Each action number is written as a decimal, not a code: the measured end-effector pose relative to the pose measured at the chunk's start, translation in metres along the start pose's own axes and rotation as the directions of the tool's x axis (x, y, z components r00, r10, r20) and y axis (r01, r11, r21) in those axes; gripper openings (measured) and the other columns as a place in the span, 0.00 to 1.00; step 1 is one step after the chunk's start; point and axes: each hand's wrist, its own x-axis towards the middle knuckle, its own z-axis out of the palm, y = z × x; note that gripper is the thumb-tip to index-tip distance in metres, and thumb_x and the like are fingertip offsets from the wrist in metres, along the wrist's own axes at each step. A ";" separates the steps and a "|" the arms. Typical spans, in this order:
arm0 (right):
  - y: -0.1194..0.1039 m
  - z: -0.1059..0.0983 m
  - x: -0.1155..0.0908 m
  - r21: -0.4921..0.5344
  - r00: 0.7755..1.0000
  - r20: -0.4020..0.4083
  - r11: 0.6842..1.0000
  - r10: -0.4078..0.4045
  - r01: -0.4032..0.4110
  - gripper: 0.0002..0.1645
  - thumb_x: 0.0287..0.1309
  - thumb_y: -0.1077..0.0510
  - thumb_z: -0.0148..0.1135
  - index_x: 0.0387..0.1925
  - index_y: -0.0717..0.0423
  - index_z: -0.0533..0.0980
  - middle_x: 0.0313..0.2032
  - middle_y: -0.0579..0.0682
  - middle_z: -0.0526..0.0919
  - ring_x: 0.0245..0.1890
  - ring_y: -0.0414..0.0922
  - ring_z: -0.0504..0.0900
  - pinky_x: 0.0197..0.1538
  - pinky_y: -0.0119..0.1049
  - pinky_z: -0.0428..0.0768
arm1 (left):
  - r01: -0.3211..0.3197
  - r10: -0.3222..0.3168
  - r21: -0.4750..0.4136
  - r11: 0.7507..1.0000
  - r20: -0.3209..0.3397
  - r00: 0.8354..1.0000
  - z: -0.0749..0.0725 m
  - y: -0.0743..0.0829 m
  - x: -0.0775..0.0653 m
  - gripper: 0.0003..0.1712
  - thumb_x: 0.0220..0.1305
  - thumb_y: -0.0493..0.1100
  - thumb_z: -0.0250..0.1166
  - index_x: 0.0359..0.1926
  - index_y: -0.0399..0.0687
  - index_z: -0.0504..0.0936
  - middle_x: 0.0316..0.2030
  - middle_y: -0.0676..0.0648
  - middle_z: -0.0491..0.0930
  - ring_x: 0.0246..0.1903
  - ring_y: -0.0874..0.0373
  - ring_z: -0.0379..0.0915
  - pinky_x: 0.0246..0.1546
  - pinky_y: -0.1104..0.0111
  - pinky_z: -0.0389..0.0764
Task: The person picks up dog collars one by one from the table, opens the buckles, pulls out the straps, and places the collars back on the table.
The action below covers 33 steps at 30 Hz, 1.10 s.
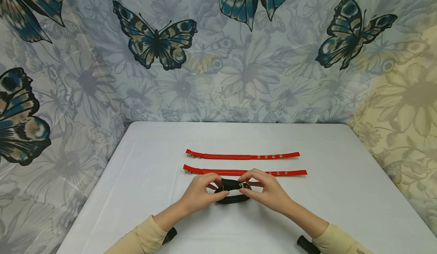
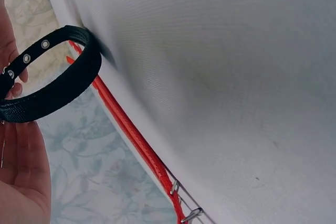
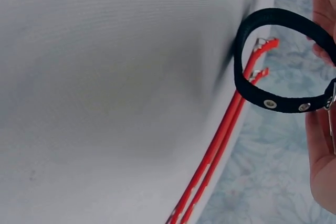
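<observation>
A black collar (image 1: pixel 233 199), bent round into a loop with its buckle (image 1: pixel 245 186) at the right, is held between both hands near the table's middle. My left hand (image 1: pixel 199 195) pinches the collar's left part between thumb and fingers. At the buckle end, my right hand (image 1: pixel 271 193) pinches the strap. Metal eyelets (image 2: pixel 45 44) line the thin part of the collar in the left wrist view. Behind the hands lie two red collars, the farther one (image 1: pixel 232 156) and the nearer one (image 1: pixel 222 171), both stretched out straight. More red strap (image 1: pixel 256 184) shows partly hidden behind my fingers.
A white cloth covers the table (image 1: pixel 153 144). Its back edge meets a hanging cloth (image 1: pixel 239 87) printed with butterflies and flowers. Dark cylindrical pieces (image 1: pixel 307 244) stick out beneath both forearms near the cuffs.
</observation>
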 end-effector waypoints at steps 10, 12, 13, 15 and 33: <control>-0.005 0.003 0.001 -0.051 0.999 -0.043 0.999 0.003 -0.005 0.13 0.55 0.55 0.72 0.42 0.40 0.80 0.39 0.37 0.81 0.40 0.38 0.81 0.45 0.34 0.82 | -0.011 0.011 0.007 1.000 -0.023 1.000 0.002 0.002 0.000 0.13 0.56 0.43 0.74 0.42 0.51 0.83 0.36 0.56 0.83 0.36 0.62 0.78 0.35 0.68 0.83; -0.006 0.004 0.002 -0.044 0.999 -0.051 0.999 -0.004 0.002 0.13 0.55 0.56 0.72 0.42 0.41 0.80 0.38 0.37 0.81 0.40 0.39 0.81 0.44 0.34 0.83 | -0.028 0.028 -0.002 1.000 -0.040 0.999 0.004 0.002 0.001 0.12 0.57 0.42 0.73 0.42 0.51 0.84 0.36 0.55 0.83 0.36 0.61 0.78 0.35 0.67 0.83; -0.006 0.004 0.002 -0.037 0.999 -0.054 0.999 -0.008 0.006 0.13 0.55 0.56 0.72 0.42 0.42 0.80 0.38 0.38 0.81 0.40 0.39 0.81 0.44 0.34 0.83 | -0.038 0.037 -0.008 0.999 -0.048 0.998 0.005 0.002 0.001 0.11 0.57 0.42 0.73 0.41 0.50 0.84 0.36 0.54 0.83 0.36 0.61 0.78 0.35 0.67 0.83; -0.006 0.006 0.002 -0.027 0.998 -0.059 1.000 -0.015 0.014 0.13 0.56 0.57 0.72 0.42 0.42 0.80 0.38 0.38 0.81 0.39 0.40 0.81 0.43 0.34 0.83 | -0.049 0.048 -0.015 0.999 -0.064 0.997 0.007 0.005 0.003 0.09 0.56 0.39 0.73 0.40 0.48 0.85 0.35 0.52 0.84 0.36 0.60 0.79 0.34 0.67 0.84; -0.010 0.015 0.004 0.034 0.997 -0.069 0.999 -0.017 0.019 0.12 0.57 0.58 0.70 0.43 0.43 0.81 0.40 0.41 0.82 0.40 0.41 0.81 0.43 0.37 0.84 | 0.025 -0.033 -0.120 0.992 -0.063 0.997 0.002 0.047 0.013 0.06 0.53 0.28 0.72 0.34 0.36 0.86 0.32 0.43 0.85 0.33 0.59 0.79 0.34 0.65 0.83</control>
